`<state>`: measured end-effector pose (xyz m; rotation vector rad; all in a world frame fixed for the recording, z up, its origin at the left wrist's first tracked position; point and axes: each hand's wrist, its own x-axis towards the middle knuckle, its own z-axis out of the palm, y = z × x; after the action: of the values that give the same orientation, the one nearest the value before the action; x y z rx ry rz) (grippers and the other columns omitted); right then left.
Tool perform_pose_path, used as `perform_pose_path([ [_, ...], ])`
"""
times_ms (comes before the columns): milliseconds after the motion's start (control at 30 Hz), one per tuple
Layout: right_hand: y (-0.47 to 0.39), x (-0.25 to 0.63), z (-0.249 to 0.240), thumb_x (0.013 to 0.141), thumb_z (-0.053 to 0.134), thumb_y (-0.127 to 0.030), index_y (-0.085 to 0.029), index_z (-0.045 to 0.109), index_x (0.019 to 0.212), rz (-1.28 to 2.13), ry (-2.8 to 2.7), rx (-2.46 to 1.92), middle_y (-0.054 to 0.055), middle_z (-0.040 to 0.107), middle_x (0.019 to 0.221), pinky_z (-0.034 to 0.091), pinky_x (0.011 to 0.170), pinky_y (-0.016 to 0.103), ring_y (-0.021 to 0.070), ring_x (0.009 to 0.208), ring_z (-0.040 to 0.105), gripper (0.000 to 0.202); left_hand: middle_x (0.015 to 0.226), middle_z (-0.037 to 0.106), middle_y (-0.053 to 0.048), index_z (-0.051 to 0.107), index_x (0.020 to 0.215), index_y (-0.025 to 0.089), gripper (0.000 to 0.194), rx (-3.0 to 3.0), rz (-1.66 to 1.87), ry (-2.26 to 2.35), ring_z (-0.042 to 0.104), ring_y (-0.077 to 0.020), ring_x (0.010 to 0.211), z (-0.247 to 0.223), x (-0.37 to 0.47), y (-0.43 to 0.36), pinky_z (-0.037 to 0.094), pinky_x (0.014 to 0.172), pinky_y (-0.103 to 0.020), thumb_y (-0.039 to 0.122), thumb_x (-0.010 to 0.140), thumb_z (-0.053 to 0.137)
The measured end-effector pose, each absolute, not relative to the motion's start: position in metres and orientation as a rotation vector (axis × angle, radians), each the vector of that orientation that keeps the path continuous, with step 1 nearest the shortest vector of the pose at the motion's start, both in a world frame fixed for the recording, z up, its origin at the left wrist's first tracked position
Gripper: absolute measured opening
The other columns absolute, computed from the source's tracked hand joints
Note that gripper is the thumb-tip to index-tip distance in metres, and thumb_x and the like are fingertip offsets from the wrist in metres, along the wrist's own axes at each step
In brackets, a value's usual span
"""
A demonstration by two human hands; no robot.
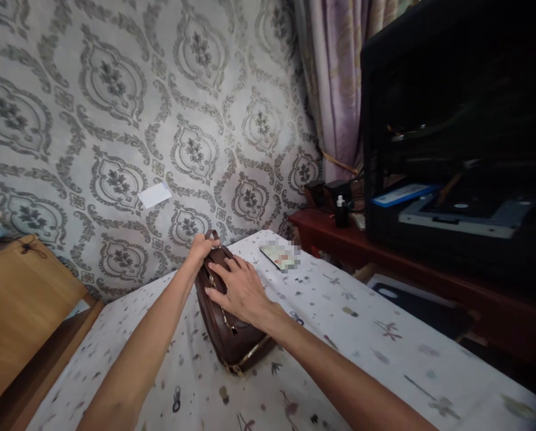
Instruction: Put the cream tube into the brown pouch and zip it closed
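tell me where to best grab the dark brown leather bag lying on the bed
Grip the strap loop at the far end of the dark brown leather bag, coming from above. It sticks up clear there, where the left hand grips; the right hand presses flat on the smooth side.

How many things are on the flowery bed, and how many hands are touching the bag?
Brown bags: 1
Cards: 1
Hands on the bag: 2, the left hand and the right hand
Total: 4
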<state>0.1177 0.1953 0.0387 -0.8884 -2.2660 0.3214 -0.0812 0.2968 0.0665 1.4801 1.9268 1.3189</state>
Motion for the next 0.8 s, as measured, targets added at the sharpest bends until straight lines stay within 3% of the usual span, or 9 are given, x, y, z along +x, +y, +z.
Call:
perform_pose_path([
  [167, 0.195, 0.118, 0.039, 0.090, 0.060, -0.048, -0.026, 0.056, 0.138, 0.316, -2.263, -0.885, 0.012, 0.059, 0.132, 0.032, 0.111, 0.050, 0.0341, 0.133, 0.044, 0.053, 0.051, 0.053, 0.007, 0.058, 0.061, 0.015, 0.022, 1.465, 1.284, 1.899, 0.047, -0.0088, 0.047, 0.072, -0.067, 0.283, 0.038, 0.051, -0.023, 0.020, 0.071, 0.076],
  [267, 0.196, 0.118, 0.038, 0.090, 0.060, -0.048, -0.025, 0.057, 0.137, 0.298, -2.257, -0.884, 0.013, 0.059, 0.132, 0.033, 0.111, 0.050, 0.0336, 0.131, 0.045, 0.052, 0.049, 0.054, 0.005, 0.059, 0.057, 0.016, 0.018, 1.462, 1.288, 1.843, 0.047, -0.0104, 0.046, 0.075, -0.060, 0.277, 0.036, 0.049, -0.024, 0.019, 0.061, 0.076],
  [467, 0.194, 0.119, 0.033, 0.090, 0.060, -0.048, -0.026, 0.058, 0.136, 0.255, -2.210, -0.868, 0.014, 0.054, 0.138, 0.038, 0.106, 0.050, 0.0336, 0.128, 0.048, 0.051, 0.051, 0.057, 0.002, 0.060, 0.057, 0.016, 0.023, 1.445, 1.310, 1.722, 0.050, -0.0112, 0.048, 0.078, -0.059, 0.269, 0.039, 0.050, -0.024, 0.030, 0.056, 0.078],
  [633, 0.187, 0.129, 0.031, 0.090, 0.060, -0.044, -0.019, 0.037, 0.152, 0.321, -2.189, -0.937, 0.016, 0.044, 0.152, 0.035, 0.111, 0.050, 0.0328, 0.136, 0.043, 0.071, 0.062, 0.066, -0.002, 0.068, 0.070, 0.015, 0.032, 1.434, 1.363, 1.651, 0.058, -0.0150, 0.057, 0.077, -0.074, 0.253, 0.045, 0.057, -0.026, 0.042, 0.058, 0.080],
  [800, 0.186, 0.133, 0.035, 0.090, 0.059, -0.046, -0.018, 0.045, 0.147, 0.358, -2.260, -0.970, 0.015, 0.042, 0.155, 0.034, 0.111, 0.054, 0.0338, 0.141, 0.038, 0.065, 0.076, 0.072, -0.004, 0.072, 0.081, 0.016, 0.038, 1.453, 1.422, 1.658, 0.063, -0.0181, 0.072, 0.068, -0.084, 0.238, 0.047, 0.067, -0.027, 0.044, 0.057, 0.080],
])
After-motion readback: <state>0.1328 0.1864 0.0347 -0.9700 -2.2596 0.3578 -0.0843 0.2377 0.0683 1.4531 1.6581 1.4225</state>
